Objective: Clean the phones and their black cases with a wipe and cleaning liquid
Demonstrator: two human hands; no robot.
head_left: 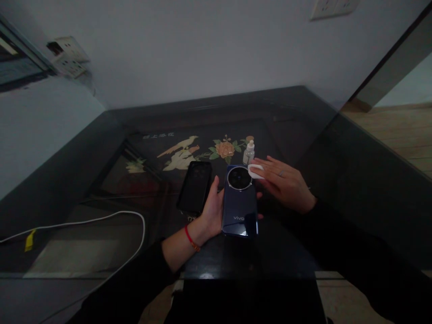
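- Wiping looks like the step in hand: the right hand (285, 184) holds a white pad (255, 171) at its fingertips, right at the far right edge of the round camera ring (239, 178).
- The blue phone (240, 211) lies back-up near the middle of the dark glass table (337, 189), its camera end on the far side. The left hand (211, 209) grasps it along the left edge, thumb on the back, with a red bracelet (191, 238) at the wrist.
- The right fingers are stretched out rather than clenched, and one wears a ring (281, 173). Whether the pad presses on the lens glass or only meets the rim, I cannot tell.
- A small dropper bottle (249, 153) stands upright just beyond the pad, and a black phone case (195, 186) lies just left of the phone, beside the left hand.
- A white cable (101, 219) loops across the near left of the table, well apart from both hands.
- In my judgement, going over the ring calls for a steady left grip, light pressure from the pad, and care not to knock the bottle so close behind.
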